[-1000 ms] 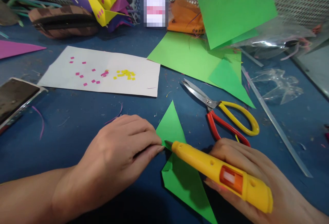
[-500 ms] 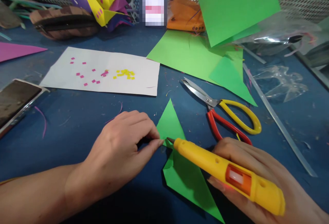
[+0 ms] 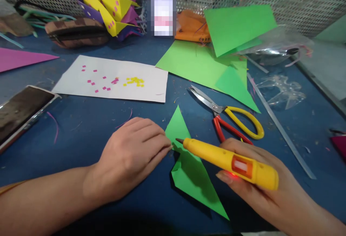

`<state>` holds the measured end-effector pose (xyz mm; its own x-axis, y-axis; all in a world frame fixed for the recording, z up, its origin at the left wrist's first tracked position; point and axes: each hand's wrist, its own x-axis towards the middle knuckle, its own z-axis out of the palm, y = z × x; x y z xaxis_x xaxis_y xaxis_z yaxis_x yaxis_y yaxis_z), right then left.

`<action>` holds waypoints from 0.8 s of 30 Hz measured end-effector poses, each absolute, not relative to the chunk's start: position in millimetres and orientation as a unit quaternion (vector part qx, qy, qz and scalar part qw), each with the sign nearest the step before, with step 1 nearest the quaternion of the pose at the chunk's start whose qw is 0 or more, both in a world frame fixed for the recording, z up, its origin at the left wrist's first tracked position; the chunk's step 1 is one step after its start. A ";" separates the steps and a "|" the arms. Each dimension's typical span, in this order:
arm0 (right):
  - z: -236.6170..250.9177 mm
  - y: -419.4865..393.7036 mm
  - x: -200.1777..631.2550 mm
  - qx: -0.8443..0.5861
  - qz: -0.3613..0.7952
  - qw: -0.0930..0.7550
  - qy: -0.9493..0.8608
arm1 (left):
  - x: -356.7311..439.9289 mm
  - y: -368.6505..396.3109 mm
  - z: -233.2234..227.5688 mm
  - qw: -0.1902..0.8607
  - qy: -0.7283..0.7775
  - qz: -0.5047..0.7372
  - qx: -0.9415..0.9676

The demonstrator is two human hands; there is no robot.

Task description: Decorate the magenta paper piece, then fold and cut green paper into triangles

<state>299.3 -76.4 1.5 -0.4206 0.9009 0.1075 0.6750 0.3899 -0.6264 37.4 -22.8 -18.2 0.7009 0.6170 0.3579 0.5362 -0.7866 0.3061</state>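
My right hand (image 3: 251, 185) is wrapped around a yellow hot glue gun (image 3: 208, 152), its dark nozzle pointing left over a folded green paper (image 3: 200, 182). A red light glows under the glue gun's body near my thumb. The paper has a pointed tip at the top and a small folded flap on its left side. My left hand (image 3: 135, 156) is closed, fingertips together on the paper's left edge, close to the nozzle. Just beyond my right hand lie scissors (image 3: 213, 108) with one yellow and one red handle, blades slightly apart.
A white sheet (image 3: 113, 73) bears pink and yellow paper bits. Green sheets (image 3: 200, 59) and clear plastic lie at the right, with a translucent glue stick (image 3: 286, 131). A phone (image 3: 24, 109) rests at left. Behind stand a pouch (image 3: 77, 32), yellow folded paper (image 3: 108, 8) and a mesh panel.
The view has shifted slightly. My left thumb and fingers have come closer together at the paper's edge. The glue gun's nozzle has lifted a little from the fold.
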 end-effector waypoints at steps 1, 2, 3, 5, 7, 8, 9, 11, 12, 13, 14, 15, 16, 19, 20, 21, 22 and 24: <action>1.8 -76.3 298.8 -0.493 0.257 0.219 -0.802 | 36.3 -23.9 -18.2 0.064 0.297 0.225 0.926; 2.2 -76.2 298.4 -0.494 0.261 0.216 -0.801 | 35.7 -25.4 -17.7 0.039 0.284 0.220 0.932; 2.6 -76.1 298.0 -0.494 0.265 0.212 -0.800 | 35.5 -27.5 -16.7 0.015 0.275 0.210 0.938; 3.8 -75.9 297.5 -0.494 0.276 0.203 -0.799 | 36.4 -33.4 -13.2 -0.023 0.263 0.177 0.948; 5.1 -75.9 297.1 -0.493 0.285 0.192 -0.800 | 38.2 -40.3 -8.6 -0.047 0.250 0.149 0.956; 5.5 -76.0 296.9 -0.492 0.288 0.187 -0.800 | 39.3 -43.4 -6.4 -0.056 0.242 0.140 0.959; 5.7 -76.2 296.8 -0.493 0.290 0.184 -0.800 | 40.3 -46.1 -4.4 -0.063 0.235 0.134 0.961; 5.5 -76.7 296.4 -0.495 0.291 0.175 -0.799 | 41.8 -49.5 -1.3 -0.077 0.224 0.128 0.963; 5.1 -76.9 296.2 -0.496 0.291 0.173 -0.799 | 42.3 -50.2 -0.4 -0.082 0.219 0.131 0.963; 4.6 -77.0 296.1 -0.497 0.291 0.173 -0.799 | 42.6 -50.4 0.3 -0.087 0.213 0.134 0.964; 4.1 -77.1 296.0 -0.497 0.290 0.173 -0.800 | 42.7 -50.4 0.7 -0.092 0.206 0.140 0.964; 3.7 -77.0 296.0 -0.497 0.289 0.174 -0.799 | 42.6 -50.4 0.9 -0.099 0.200 0.146 0.964; 3.4 -76.8 296.0 -0.498 0.290 0.176 -0.798 | 42.3 -50.5 1.0 -0.106 0.195 0.150 0.964; 3.1 -75.7 296.7 -0.499 0.289 0.193 -0.794 | 40.7 -52.4 0.1 -0.115 0.198 0.140 0.963; 3.1 -75.4 297.1 -0.498 0.284 0.205 -0.793 | 40.0 -53.5 -0.7 -0.115 0.203 0.134 0.963; 3.0 -75.2 297.5 -0.499 0.276 0.218 -0.792 | 39.4 -54.7 -1.8 -0.115 0.207 0.128 0.963; 2.8 -75.2 298.1 -0.500 0.267 0.229 -0.791 | 38.9 -55.9 -3.1 -0.113 0.210 0.122 0.963; 2.0 -75.4 299.0 -0.508 0.255 0.243 -0.786 | 38.1 -58.3 -6.2 -0.106 0.213 0.114 0.965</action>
<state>299.0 -75.4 2.0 -0.3664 0.9223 0.1231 0.6740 0.3543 -0.6482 38.1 -58.3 -6.2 0.8831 0.3873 0.2648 0.4356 -0.8864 -0.1564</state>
